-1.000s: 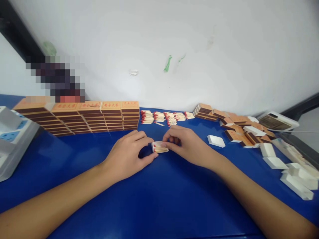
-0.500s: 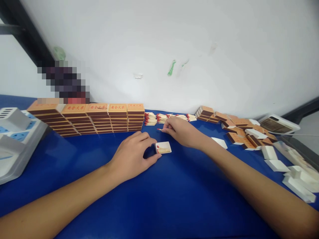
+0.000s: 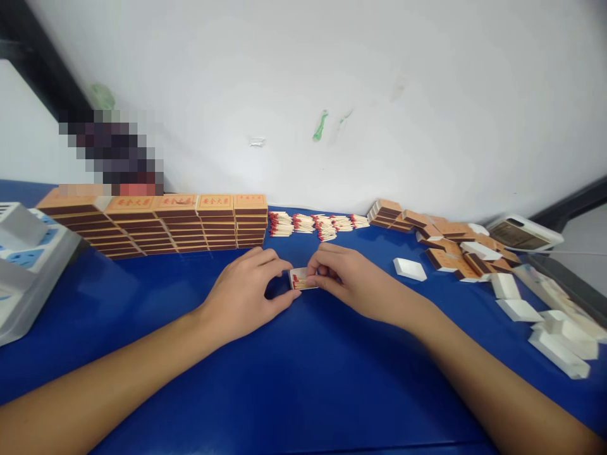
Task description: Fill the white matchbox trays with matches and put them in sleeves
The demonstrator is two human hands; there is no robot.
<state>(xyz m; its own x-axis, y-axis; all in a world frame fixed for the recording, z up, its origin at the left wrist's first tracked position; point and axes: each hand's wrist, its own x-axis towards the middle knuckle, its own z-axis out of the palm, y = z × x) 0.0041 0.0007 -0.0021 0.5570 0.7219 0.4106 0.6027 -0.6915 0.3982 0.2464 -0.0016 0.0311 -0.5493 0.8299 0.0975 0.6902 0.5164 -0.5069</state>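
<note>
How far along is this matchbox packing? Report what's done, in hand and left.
Done: closed matchboxes stand stacked in rows by the wall on the left. In hand: the left hand grips an open tray with a few matches in it; the right hand has its fingertips on the tray. Left: match bundles by the wall, a heap of sleeves and empty white trays on the right.

Red "安全火柴" atop stacked matchboxes
</note>
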